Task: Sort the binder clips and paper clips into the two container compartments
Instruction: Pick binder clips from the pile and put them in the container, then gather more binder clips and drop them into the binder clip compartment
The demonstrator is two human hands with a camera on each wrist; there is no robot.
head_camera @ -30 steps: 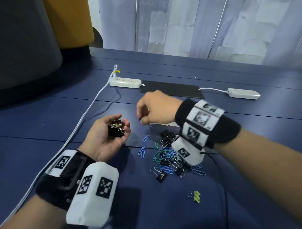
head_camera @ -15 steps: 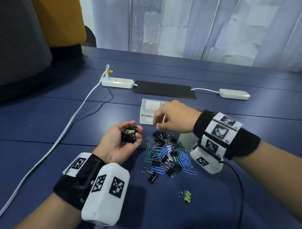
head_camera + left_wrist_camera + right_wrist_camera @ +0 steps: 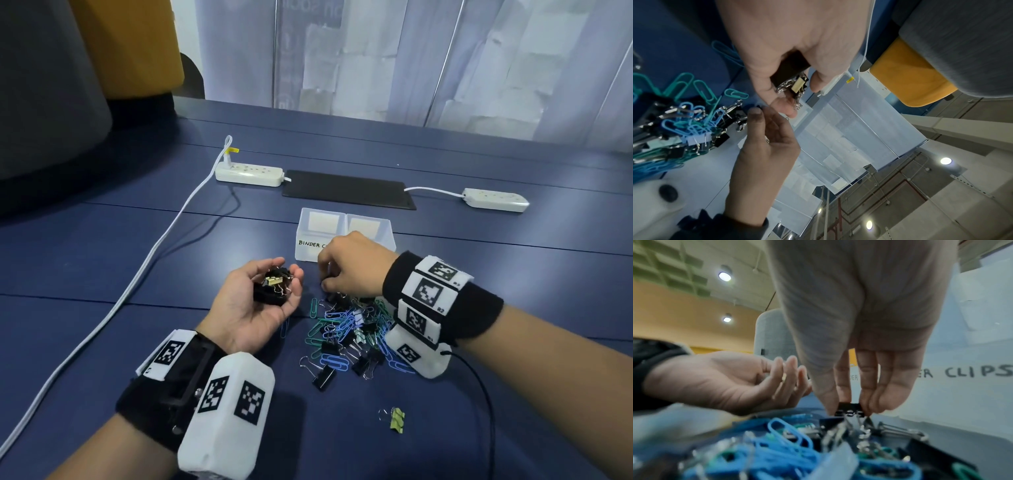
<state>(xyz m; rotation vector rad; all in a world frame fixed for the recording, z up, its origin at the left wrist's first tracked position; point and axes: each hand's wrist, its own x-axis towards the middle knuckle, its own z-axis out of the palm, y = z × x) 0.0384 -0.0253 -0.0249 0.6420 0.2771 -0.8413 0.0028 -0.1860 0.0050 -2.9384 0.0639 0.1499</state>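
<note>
Right hand picks a binder clip from the pile; left hand cups collected clips.

Head view: left hand [image 3: 255,305], palm up, cradles binder clips [image 3: 274,286]; right hand [image 3: 349,270] reaches down at the pile's [image 3: 349,329] twelve o'clock edge, container [image 3: 308,253] just beyond.
Left wrist view: curled fingers [image 3: 764,87] hold black clips.
Right wrist view: fingertips [image 3: 828,402] pinch a black binder clip [image 3: 850,408], long axis left-right, left palm open at nine o'clock.

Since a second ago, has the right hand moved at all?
Yes. The right hand has come down from beside the left hand to the far edge of the clip pile, in front of the container, now pinching a black binder clip.
</note>
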